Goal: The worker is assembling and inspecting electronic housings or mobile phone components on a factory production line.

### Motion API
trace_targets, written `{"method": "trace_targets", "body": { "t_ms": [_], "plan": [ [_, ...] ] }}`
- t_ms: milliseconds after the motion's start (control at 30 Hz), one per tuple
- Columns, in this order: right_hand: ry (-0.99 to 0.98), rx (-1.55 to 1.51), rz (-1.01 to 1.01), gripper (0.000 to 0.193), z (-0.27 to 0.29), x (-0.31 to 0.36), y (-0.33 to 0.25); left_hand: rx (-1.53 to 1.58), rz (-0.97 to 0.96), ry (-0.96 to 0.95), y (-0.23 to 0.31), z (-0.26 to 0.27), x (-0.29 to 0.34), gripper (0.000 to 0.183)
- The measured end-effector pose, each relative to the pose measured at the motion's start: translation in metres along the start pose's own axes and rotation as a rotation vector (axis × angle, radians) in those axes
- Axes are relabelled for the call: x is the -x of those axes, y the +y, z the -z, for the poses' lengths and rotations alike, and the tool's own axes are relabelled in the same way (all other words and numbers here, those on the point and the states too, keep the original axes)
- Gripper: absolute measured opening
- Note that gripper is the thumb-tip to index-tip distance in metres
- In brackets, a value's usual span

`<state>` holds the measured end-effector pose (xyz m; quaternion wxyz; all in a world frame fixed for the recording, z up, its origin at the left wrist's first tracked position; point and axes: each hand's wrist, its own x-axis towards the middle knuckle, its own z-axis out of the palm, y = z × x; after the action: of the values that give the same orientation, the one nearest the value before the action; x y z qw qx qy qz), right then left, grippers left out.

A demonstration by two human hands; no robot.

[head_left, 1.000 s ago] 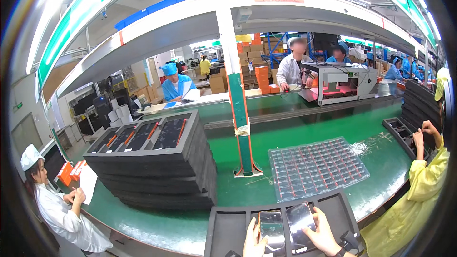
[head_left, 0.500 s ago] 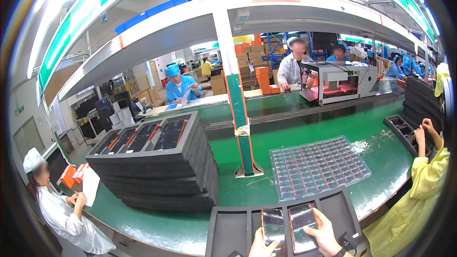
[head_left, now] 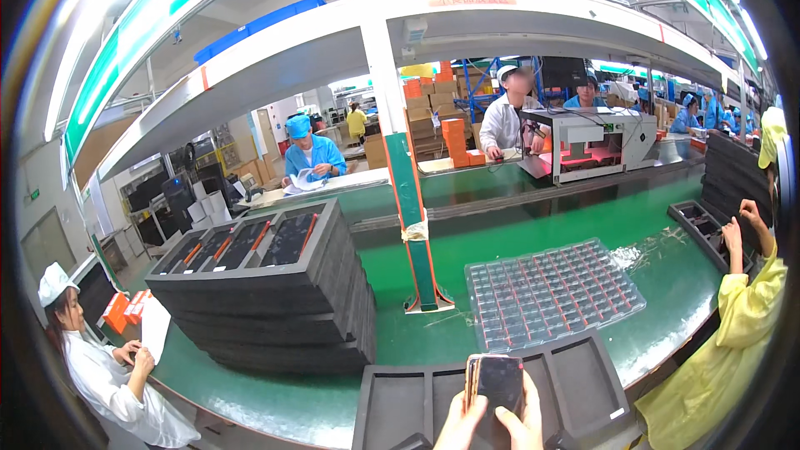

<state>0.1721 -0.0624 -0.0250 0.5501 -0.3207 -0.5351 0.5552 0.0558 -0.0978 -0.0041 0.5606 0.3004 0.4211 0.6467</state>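
Note:
Two smartphones are together above a black foam tray (head_left: 396, 400). The front phone (head_left: 502, 379), dark-screened, faces up; the gold-edged side of another phone (head_left: 472, 377) shows at its left. My left hand (head_left: 461, 423) is closed round their left side, thumb along the edge. My right hand (head_left: 522, 425) grips the right side, its thumb on the lower screen. How the phones touch lower down is hidden by my fingers. The tray compartments beside my hands show bare foam.
A clear plastic tray with many cells (head_left: 554, 292) lies on the green table (head_left: 433, 254) beyond my hands. Left stands a tall stack of foam trays (head_left: 267, 304), phones in the top one. A post (head_left: 408, 208) rises mid-table. A co-worker in yellow (head_left: 721, 350) works at right.
The two phones, held apart over the tray half a second ago, are now together. My right hand has moved left with its phone. The view has shifted slightly.

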Motion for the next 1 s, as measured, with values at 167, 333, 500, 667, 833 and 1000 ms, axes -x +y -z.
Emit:
{"method": "trace_targets", "body": {
  "t_ms": [167, 333, 500, 667, 833, 1000],
  "plan": [
    [0.042, 0.13, 0.095, 0.06, 0.004, 0.009, -0.004, -0.204, 0.014, -0.163, 0.004, 0.004, -0.018, 0.072],
    [0.169, 0.199, 0.149, 0.061, 0.052, 0.011, -0.018, -0.897, -0.325, -0.399, 0.052, -0.003, -0.04, 0.073],
    [0.326, -0.043, 0.074, 0.058, 0.079, 0.008, 0.0, -1.182, -0.255, -0.845, 0.054, -0.033, -0.073, 0.066],
    [0.299, 0.078, 0.116, 0.062, 0.079, 0.004, 0.0, -1.229, -0.347, -0.938, 0.04, -0.045, -0.077, 0.055],
    [0.224, 0.152, 0.117, 0.06, 0.075, 0.001, -0.01, -1.377, -0.574, -0.722, 0.038, -0.033, -0.069, 0.057],
    [0.182, 0.152, 0.081, 0.057, 0.092, 0.0, -0.012, -1.513, -0.644, -0.736, 0.028, -0.027, -0.075, 0.063]
  ]
}}
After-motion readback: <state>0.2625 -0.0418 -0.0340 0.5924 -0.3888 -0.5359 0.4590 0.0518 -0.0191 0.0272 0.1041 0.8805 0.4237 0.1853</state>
